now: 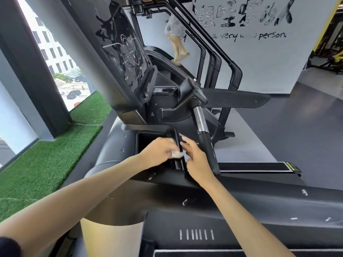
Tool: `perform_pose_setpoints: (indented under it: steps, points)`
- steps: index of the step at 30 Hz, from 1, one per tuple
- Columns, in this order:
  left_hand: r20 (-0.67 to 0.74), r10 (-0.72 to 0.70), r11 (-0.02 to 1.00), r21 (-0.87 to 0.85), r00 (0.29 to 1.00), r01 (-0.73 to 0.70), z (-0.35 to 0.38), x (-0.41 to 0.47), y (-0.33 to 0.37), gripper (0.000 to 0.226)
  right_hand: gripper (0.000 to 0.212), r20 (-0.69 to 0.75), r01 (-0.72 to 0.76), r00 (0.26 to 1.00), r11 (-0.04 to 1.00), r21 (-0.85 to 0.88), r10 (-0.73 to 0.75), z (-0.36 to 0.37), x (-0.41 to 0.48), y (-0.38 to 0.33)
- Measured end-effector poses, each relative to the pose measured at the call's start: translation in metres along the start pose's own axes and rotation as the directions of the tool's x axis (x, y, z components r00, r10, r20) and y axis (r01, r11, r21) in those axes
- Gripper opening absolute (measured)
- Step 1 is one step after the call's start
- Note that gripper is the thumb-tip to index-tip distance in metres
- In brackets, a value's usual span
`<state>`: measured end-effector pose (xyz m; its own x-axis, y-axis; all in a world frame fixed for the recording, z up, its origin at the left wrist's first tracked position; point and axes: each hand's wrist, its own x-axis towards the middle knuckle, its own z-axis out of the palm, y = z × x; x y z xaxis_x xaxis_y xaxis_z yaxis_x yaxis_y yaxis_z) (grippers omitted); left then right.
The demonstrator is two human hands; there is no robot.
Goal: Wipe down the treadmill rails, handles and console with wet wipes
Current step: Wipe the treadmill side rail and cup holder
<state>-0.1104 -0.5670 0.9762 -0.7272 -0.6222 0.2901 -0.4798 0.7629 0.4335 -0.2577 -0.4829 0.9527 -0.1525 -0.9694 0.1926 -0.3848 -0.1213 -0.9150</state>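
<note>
One white wet wipe (176,155), bunched small, is pinched in the fingers of the left hand (157,152) and pressed against a thin black bar (176,135) below the treadmill console (122,52), seemingly so that its narrow edge can be rubbed. The right hand (197,160) is held just beside the bar, fingers loosely spread and holding nothing, probably to steady it. Two hands, one wipe and one chrome-sleeved handle (201,119) are seen.

Left hand (159,153) pinching wet wipe (176,154), white, against thin black bar (177,140) beside recessed tray (146,143); right hand (197,160) just beside bar, fingers relaxed; console screen (120,52), dark, above; chrome-banded handle (200,119) to right; green turf (46,154) to left.
</note>
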Motion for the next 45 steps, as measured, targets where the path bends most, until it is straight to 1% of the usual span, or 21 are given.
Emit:
perform_pose_setpoints:
  steps: [1,2,3,5,6,7,9,12,15,18,21,24,27,29,31,33,35,38,40,43,45]
  points:
    - [-0.07,-0.029,0.999,0.038,0.997,0.032,0.001,0.002,-0.003,0.027,0.083,0.004,0.002,1.0,1.0,-0.017,-0.002,0.001,0.0,0.001]
    - [-0.097,-0.027,0.997,0.064,0.995,0.033,0.004,0.001,-0.004,0.027,0.082,0.009,0.0,1.0,0.999,-0.034,0.001,0.001,-0.001,0.001]
    - [-0.08,0.028,0.997,0.075,0.996,-0.022,0.009,-0.003,0.0,0.027,0.081,0.012,-0.007,1.0,0.999,-0.047,0.007,0.0,-0.001,0.001]
    - [0.016,0.16,0.983,0.086,0.987,-0.161,0.014,-0.014,0.011,0.028,0.08,0.017,-0.009,1.0,0.999,-0.048,0.01,-0.002,0.0,0.0]
    - [0.029,0.187,0.979,0.078,0.982,-0.189,0.013,-0.017,0.016,0.029,0.08,0.019,-0.006,1.0,0.999,-0.048,0.007,-0.002,0.0,0.0]
    - [-0.008,0.177,0.982,0.064,0.984,-0.176,0.01,-0.014,0.015,0.031,0.08,0.02,-0.005,1.0,0.998,-0.055,0.006,-0.002,0.0,0.0]
    - [-0.14,0.091,0.995,0.062,0.986,-0.082,0.005,-0.001,0.005,0.033,0.077,0.008,-0.002,1.0,0.996,-0.085,0.002,0.001,0.0,0.0]
    - [-0.235,-0.029,0.991,0.118,0.972,0.058,0.0,0.026,-0.008,0.027,0.069,0.019,-0.007,1.0,0.994,-0.109,0.009,0.004,-0.002,-0.004]
    - [-0.261,-0.111,0.965,0.201,0.959,0.167,-0.012,0.041,-0.021,0.033,0.064,0.128,0.055,0.992,0.96,-0.275,-0.02,0.006,-0.005,-0.011]
    - [-0.334,-0.133,0.917,0.315,0.933,0.244,-0.015,0.042,-0.028,0.031,0.06,0.198,0.135,0.979,0.894,-0.427,-0.053,0.008,-0.008,-0.012]
    - [-0.258,-0.09,0.925,0.336,0.962,0.176,0.002,0.041,-0.009,0.02,0.061,0.204,0.164,0.976,0.855,-0.493,-0.07,0.009,-0.01,-0.013]
    - [-0.208,-0.047,0.919,0.374,0.977,0.124,0.002,0.04,-0.005,0.024,0.063,0.224,0.197,0.971,0.798,-0.57,-0.08,0.009,-0.01,-0.014]
    - [-0.264,-0.115,0.876,0.427,0.958,0.223,-0.02,0.025,-0.03,0.022,0.068,0.255,0.216,0.965,0.756,-0.618,-0.067,0.009,-0.009,-0.013]
    - [-0.302,-0.173,0.828,0.47,0.937,0.305,-0.028,0.014,-0.045,0.025,0.078,0.265,0.223,0.962,0.745,-0.629,-0.064,0.011,-0.009,-0.014]
    - [-0.314,-0.191,0.805,0.493,0.93,0.331,-0.024,0.012,-0.043,0.024,0.086,0.269,0.232,0.961,0.729,-0.644,-0.068,0.013,-0.008,-0.013]
    - [-0.251,-0.129,0.856,0.459,0.959,0.236,-0.012,0.021,-0.027,0.026,0.078,0.268,0.233,0.961,0.716,-0.658,-0.067,0.013,-0.007,-0.012]
    - [-0.161,-0.054,0.888,0.443,0.985,0.121,-0.002,0.031,-0.015,0.037,0.066,0.261,0.223,0.963,0.722,-0.655,-0.06,0.012,-0.007,-0.012]
    - [-0.106,-0.04,0.856,0.509,0.994,0.089,-0.016,0.024,-0.028,0.044,0.062,0.266,0.223,0.962,0.726,-0.651,-0.058,0.011,-0.009,-0.013]
    - [-0.129,-0.069,0.817,0.562,0.989,0.13,-0.028,0.002,-0.047,0.041,0.062,0.275,0.227,0.96,0.727,-0.648,-0.054,0.011,-0.01,-0.015]
    - [-0.198,-0.186,0.791,0.55,0.962,0.266,-0.034,-0.012,-0.048,0.037,0.064,0.28,0.23,0.959,0.707,-0.669,-0.046,0.013,-0.01,-0.016]
    - [-0.196,-0.195,0.801,0.533,0.961,0.271,-0.031,0.004,-0.032,0.039,0.065,0.283,0.238,0.958,0.67,-0.703,-0.044,0.015,-0.01,-0.018]
